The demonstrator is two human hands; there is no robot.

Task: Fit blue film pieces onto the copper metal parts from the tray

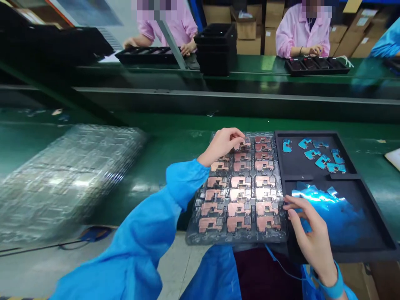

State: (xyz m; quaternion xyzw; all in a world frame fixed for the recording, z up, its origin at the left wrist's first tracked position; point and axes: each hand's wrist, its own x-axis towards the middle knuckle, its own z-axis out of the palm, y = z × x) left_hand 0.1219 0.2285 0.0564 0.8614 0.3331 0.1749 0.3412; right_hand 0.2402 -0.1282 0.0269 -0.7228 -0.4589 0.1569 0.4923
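My left hand (221,145) reaches over the far end of a clear plastic blister tray (194,238). Its thumb and fingers pinch a small copper-coloured circuit board (246,144) in the far middle pocket. Several similar boards with square cutouts lie in rows across the tray. My right hand (314,233) is by the seam between the blister tray and a black tray (364,246), fingers apart and slightly bent, with nothing visible in them. Blue board-shaped pieces (312,154) are scattered in the black tray's far compartment. Shiny blue film (331,216) lies in its near compartment, partly behind my right hand.
Stacked clear blister trays (68,179) stand on the green bench (156,183) at left. Beyond a raised divider (250,102), two people in pink work at black trays, beside a black tray stack (215,50). A blue sleeve shows at far right.
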